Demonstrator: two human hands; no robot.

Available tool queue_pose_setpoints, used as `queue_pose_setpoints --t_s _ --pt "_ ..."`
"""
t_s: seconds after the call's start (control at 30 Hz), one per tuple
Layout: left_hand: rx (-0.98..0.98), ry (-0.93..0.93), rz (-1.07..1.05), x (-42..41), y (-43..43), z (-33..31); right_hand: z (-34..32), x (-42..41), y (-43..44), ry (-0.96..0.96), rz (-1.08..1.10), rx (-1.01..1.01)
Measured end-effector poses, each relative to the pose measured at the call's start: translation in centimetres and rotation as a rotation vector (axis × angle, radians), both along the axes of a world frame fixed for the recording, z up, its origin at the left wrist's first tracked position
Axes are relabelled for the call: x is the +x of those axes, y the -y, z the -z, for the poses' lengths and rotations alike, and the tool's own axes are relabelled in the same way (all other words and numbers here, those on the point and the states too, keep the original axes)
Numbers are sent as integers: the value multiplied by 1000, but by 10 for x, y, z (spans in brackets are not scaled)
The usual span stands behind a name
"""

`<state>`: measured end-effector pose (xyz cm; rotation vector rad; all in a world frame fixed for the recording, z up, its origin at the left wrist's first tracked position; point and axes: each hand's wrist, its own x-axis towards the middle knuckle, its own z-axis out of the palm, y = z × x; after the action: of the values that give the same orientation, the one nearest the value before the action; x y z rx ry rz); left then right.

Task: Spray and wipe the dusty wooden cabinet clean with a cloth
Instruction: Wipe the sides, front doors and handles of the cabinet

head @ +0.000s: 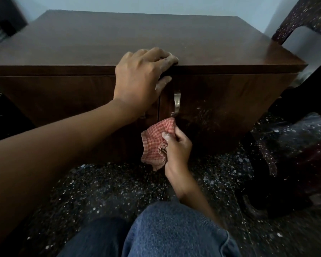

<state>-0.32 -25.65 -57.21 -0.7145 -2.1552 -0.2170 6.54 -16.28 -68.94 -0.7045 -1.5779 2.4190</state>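
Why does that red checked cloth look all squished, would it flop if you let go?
Probably yes. The cloth is bunched into soft folds in the right hand, so it looks floppy, not stiff. Its lower corner hangs loose below the fingers, so it would likely droop or drop. It seems light, since a few fingers pinch it easily.

Nothing readable anywhere in this one — no labels, brand marks, numbers or signs on any surface, as far as I can make out.
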Motion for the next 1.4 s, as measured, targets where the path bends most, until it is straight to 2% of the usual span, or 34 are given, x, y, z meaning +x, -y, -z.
queue_pose_setpoints --t_s 0.17,0.3,0.4,0.53,0.67,0.77,0.87,1.0,1.07,1.2,1.4 --pt "11 -7 1 1 -1 1 42 -3 -4 155 49 65" --pt "-1 -18 6 1 -1 3 87 -8 -15 342 77 -75" --pt "-9 -28 7 1 0 4 113 -8 -30 400 116 -243" --pt "-8 -32 2 -1 0 5 123 -13 -73 346 252 -297" --pt "-16 -42 8 -2 1 7 119 -27 -126 276 391 -269" --pt "-22 -44 9 -3 2 8 112 -27 -124 256 440 -228" --pt "-25 -37 13 -5 3 8 108 -15 -86 265 361 -180" --pt "-33 -32 20 -4 4 9 106 0 -20 237 62 -44" --pt "-32 -35 14 -4 3 9 104 2 0 229 -30 -44" --pt "-25 -43 9 -4 4 8 95 -1 -11 259 57 -141" --pt "-13 -25 17 -4 3 8 89 -14 -92 205 272 -197"
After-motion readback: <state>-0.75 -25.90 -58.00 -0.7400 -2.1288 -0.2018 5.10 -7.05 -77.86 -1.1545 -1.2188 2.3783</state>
